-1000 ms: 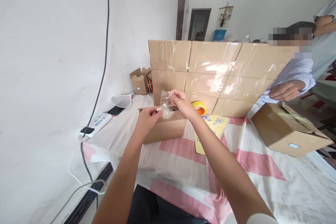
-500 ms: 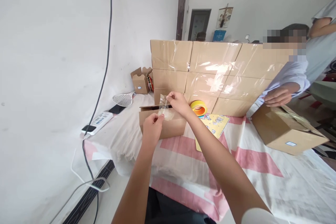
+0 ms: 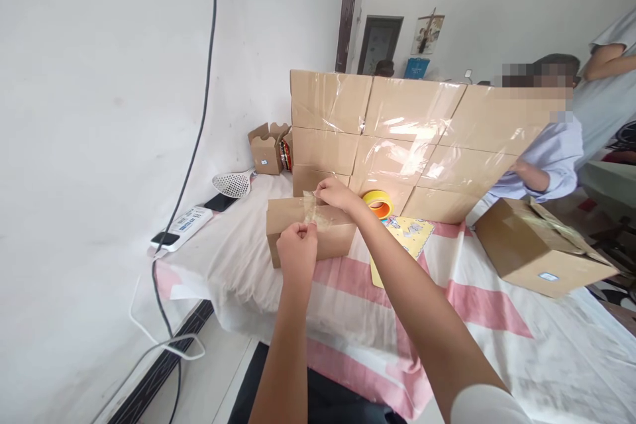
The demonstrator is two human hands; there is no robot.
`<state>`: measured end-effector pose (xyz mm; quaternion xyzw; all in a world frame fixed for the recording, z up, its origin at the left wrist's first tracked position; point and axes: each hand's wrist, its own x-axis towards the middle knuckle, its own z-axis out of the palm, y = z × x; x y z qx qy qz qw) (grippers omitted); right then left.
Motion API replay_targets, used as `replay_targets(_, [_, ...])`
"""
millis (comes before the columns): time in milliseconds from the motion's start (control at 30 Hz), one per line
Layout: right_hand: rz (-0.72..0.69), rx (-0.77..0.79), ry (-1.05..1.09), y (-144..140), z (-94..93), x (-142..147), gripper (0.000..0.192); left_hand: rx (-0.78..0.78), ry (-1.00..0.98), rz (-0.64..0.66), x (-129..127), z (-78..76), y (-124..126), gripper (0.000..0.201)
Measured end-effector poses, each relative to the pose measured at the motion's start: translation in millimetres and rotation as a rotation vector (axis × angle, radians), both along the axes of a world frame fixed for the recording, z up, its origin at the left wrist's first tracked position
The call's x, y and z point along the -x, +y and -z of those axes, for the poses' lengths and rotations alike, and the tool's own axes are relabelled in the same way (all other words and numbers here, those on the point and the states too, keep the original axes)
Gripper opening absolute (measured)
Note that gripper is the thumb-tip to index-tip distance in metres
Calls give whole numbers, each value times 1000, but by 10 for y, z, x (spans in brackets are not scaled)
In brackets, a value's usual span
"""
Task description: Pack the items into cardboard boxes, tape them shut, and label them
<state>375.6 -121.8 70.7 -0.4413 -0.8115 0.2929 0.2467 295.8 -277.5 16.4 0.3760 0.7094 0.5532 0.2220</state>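
A small brown cardboard box [image 3: 285, 228] stands on the pink-and-white cloth near the table's left edge. A strip of clear tape [image 3: 318, 211] stretches over the box's top and down its front. My right hand [image 3: 334, 192] pinches the strip's far end at the box's top back edge. My left hand [image 3: 297, 246] pinches the near end in front of the box's face. A yellow-and-orange tape roll [image 3: 377, 203] lies just right of my right hand.
A wall of stacked, film-wrapped cartons [image 3: 407, 139] stands behind. A yellow card [image 3: 400, 242] and another carton [image 3: 539, 245] lie to the right. A person in a light shirt [image 3: 549, 159] sits at the right. Phones, a power strip [image 3: 181, 226] and a skimmer [image 3: 233, 183] lie at left.
Both hands have lowered the tape from above the box onto it; my left hand pulled its end down the front, my right hand dropped to the top edge. The other person's hand withdrew.
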Motion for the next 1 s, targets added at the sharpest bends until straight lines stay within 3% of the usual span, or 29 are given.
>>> replay_targets(200, [-19,-35,-109,59,5,37,15,40,85,-63,-43,-48,-1,27])
replay_targets(467, [32,-159,-253,-98,33,68,15,113,180,-143,-98,-102,26,22])
replay_targets(633, [87,-214,-302,-193,88,110,20,178,257,-112,-23,114,-104,55])
replay_targets(733, [114,-227,-303,-254,109,129,23,233,310,-86,29,294,-220,55])
replay_targets(800, [122,-230,-285,-264,121,124,32,120,368,-176,36,356,-262,40])
replay_targets(867, [135,-240,-252,-245,135,100,57,-83,460,-239,14,375,-255,29])
replay_targets(933, [125,-255,-208,-222,152,60,78,-230,598,-183,-40,394,-209,35])
replay_targets(1000, [52,-272,-154,-231,174,8,76,-267,724,-70,-116,456,-150,44])
